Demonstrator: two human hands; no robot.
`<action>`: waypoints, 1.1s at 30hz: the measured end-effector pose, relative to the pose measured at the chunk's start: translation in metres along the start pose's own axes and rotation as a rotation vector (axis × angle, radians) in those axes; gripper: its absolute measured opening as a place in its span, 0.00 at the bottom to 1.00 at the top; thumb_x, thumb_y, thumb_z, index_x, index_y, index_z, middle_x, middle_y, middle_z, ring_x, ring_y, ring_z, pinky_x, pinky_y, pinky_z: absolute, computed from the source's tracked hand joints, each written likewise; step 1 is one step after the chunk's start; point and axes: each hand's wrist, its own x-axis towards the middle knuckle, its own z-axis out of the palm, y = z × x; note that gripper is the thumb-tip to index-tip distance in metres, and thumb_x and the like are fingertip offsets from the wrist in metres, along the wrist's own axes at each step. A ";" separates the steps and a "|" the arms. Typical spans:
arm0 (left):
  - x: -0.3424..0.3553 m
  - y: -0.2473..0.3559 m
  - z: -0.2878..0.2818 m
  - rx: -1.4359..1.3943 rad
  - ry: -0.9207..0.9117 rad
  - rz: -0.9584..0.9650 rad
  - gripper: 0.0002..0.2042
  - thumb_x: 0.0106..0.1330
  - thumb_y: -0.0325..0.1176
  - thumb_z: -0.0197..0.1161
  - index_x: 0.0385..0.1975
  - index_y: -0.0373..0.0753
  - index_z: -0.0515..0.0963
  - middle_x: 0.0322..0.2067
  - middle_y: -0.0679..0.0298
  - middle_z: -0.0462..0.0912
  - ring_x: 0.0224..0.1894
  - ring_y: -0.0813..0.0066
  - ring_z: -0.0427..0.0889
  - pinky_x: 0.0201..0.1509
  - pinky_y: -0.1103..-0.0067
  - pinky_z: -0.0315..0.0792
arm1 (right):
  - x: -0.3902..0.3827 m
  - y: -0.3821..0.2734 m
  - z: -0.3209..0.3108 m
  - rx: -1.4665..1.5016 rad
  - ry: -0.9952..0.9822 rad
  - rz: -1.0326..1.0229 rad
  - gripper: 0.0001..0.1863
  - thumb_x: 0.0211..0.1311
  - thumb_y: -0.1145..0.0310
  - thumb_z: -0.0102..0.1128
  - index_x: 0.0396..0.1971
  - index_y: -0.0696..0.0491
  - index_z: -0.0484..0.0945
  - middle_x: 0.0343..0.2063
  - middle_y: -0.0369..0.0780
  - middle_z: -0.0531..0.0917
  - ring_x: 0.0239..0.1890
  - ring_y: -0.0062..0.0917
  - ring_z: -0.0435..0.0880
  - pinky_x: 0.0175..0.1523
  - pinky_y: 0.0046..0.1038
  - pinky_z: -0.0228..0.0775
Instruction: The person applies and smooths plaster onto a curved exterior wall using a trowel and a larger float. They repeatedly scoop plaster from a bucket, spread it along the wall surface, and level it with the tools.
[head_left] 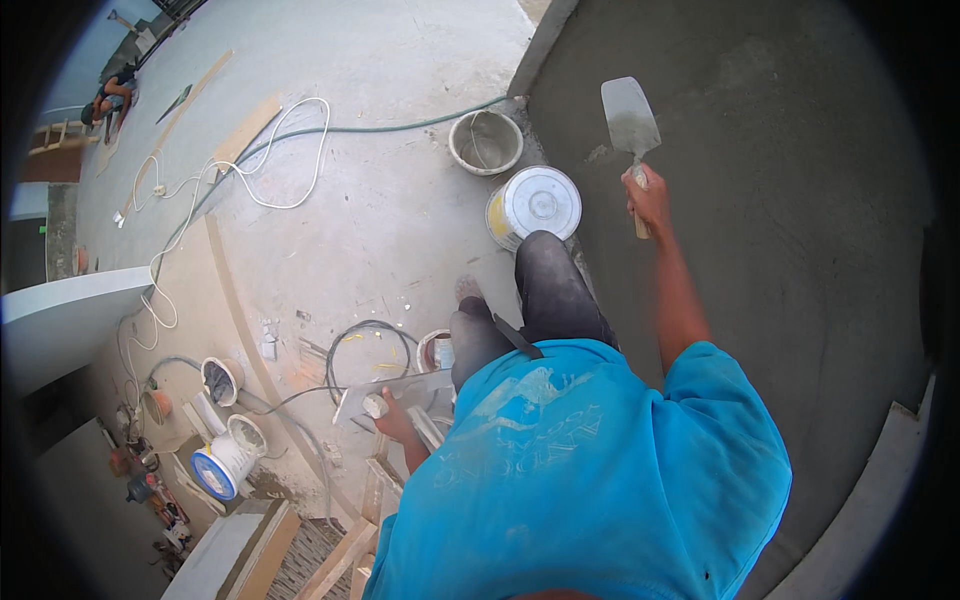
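My right hand (651, 200) grips a trowel with a wide metal blade (630, 112) and wooden handle, held over a grey cement surface (780, 250) that fills the right side. At lower centre my left hand (397, 420) holds a long flat metal float (422, 383) by its pale handle, left of my body. Beyond my knees sit a lidded white bucket (540, 205) and, farther up, an open bucket (485, 142) with grey residue inside.
Hoses and cables (370, 129) cross the pale floor, among wooden boards (250, 135). Several buckets (215, 470) lie at lower left, near a timber frame (335, 565). A ledge (545, 45) edges the cement. Another person (115, 95) crouches at far upper left.
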 end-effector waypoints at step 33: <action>-0.147 0.795 0.159 -0.867 -0.532 0.972 0.24 0.69 0.25 0.62 0.56 0.35 0.54 0.37 0.60 0.75 0.32 0.77 0.77 0.38 0.79 0.76 | -0.031 -0.368 -0.295 0.204 -0.185 -0.327 0.25 0.59 0.58 0.69 0.53 0.54 0.75 0.48 0.48 0.83 0.51 0.43 0.83 0.54 0.38 0.75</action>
